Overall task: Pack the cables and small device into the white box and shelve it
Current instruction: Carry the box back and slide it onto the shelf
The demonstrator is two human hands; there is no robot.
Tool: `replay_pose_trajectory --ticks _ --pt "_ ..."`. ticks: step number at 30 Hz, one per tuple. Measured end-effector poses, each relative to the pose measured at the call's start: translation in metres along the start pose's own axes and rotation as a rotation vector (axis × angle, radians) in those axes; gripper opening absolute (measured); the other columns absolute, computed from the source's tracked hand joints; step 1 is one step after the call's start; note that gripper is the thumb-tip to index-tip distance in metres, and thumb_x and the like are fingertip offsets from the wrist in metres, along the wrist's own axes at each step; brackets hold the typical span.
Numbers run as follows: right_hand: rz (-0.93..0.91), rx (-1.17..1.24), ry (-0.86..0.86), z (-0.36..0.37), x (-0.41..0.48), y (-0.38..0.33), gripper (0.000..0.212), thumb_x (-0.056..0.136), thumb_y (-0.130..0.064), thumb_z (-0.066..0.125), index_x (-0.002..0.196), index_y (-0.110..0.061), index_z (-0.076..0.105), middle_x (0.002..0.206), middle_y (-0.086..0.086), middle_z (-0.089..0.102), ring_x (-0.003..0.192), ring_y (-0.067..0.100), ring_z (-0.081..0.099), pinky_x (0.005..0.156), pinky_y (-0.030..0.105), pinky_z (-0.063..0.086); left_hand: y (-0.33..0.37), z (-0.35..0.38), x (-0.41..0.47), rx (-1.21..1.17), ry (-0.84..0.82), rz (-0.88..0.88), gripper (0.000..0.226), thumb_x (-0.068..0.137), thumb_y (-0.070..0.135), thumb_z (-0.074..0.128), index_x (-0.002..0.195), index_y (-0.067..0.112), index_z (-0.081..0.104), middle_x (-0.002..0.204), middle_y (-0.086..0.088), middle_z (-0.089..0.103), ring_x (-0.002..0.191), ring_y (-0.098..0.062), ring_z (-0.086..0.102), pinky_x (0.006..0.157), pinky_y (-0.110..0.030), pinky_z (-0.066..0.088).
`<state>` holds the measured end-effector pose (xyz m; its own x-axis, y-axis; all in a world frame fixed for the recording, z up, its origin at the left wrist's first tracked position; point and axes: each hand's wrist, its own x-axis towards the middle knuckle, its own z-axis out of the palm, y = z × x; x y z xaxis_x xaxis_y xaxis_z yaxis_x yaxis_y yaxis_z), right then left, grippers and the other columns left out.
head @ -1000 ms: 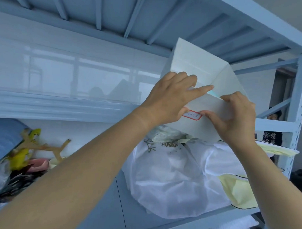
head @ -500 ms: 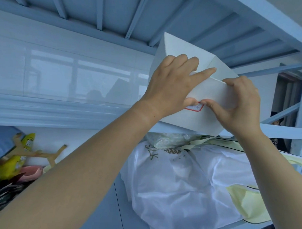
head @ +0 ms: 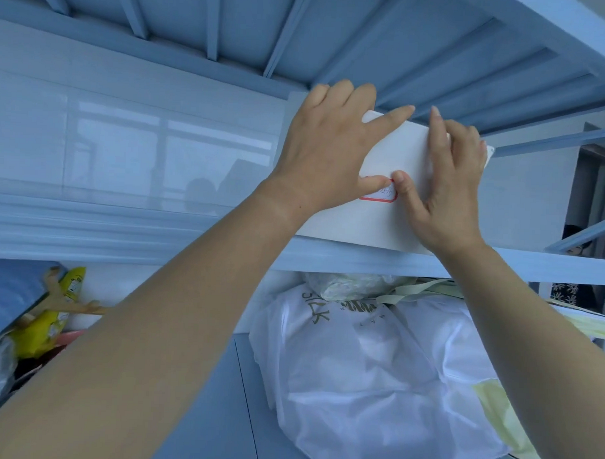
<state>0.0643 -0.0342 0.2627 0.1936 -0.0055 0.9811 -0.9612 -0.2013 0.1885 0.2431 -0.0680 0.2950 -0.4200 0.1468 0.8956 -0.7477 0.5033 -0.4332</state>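
Note:
The white box (head: 370,221) rests on the upper blue shelf (head: 327,256), its front face toward me with a red-bordered label (head: 381,196) in the middle. My left hand (head: 328,147) lies flat on the left part of that face, fingers reaching over the top edge. Pressed against the right part is my right hand (head: 446,186). Both thumbs meet at the label. The box's contents are hidden.
On the lower shelf sit a white plastic bag (head: 375,376), a pale yellow cloth (head: 503,418) at the right, and a yellow packet (head: 47,320) with wooden pieces at the left. Shelf beams (head: 212,23) run overhead. A person (head: 576,244) is partly visible far right.
Both hands lifted the tilted box upward and set it level on the upper shelf. The fingers now lie flatter against its front face.

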Motion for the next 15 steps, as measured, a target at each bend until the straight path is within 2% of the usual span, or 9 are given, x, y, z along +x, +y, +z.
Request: replay_pose_trajectory --ticks 6,10,15 --pt "0.001 0.035 -0.004 0.016 0.01 -0.005 0.062 0.088 -0.033 0.048 0.141 -0.006 0.03 0.128 0.02 0.041 0.116 0.033 0.037 0.103 0.053 0.025 -0.017 0.003 0.002 0.008 -0.012 -0.028 0.071 0.071 0.07 0.049 0.129 0.029 0.045 0.104 -0.011 0.052 0.093 -0.029 0.045 0.077 -0.035 0.021" --pt "0.005 0.009 -0.001 0.028 0.014 -0.009 0.06 0.089 -0.036 0.043 0.14 -0.008 0.031 0.132 0.02 0.04 0.121 0.036 0.035 0.104 0.054 0.024 -0.024 0.008 -0.001 0.036 0.026 -0.05 0.07 0.07 0.071 0.047 0.122 0.024 0.049 0.102 -0.012 0.054 0.09 -0.03 0.047 0.08 -0.036 0.023" --pt "0.038 -0.027 -0.076 0.046 0.024 -0.01 0.058 0.091 -0.037 0.036 0.142 -0.012 0.028 0.138 0.017 0.037 0.127 0.035 0.031 0.109 0.048 0.019 -0.036 0.019 0.0 0.032 -0.001 -0.13 0.071 0.066 0.072 0.043 0.115 0.021 0.051 0.099 -0.01 0.053 0.089 -0.028 0.046 0.083 -0.036 0.023"
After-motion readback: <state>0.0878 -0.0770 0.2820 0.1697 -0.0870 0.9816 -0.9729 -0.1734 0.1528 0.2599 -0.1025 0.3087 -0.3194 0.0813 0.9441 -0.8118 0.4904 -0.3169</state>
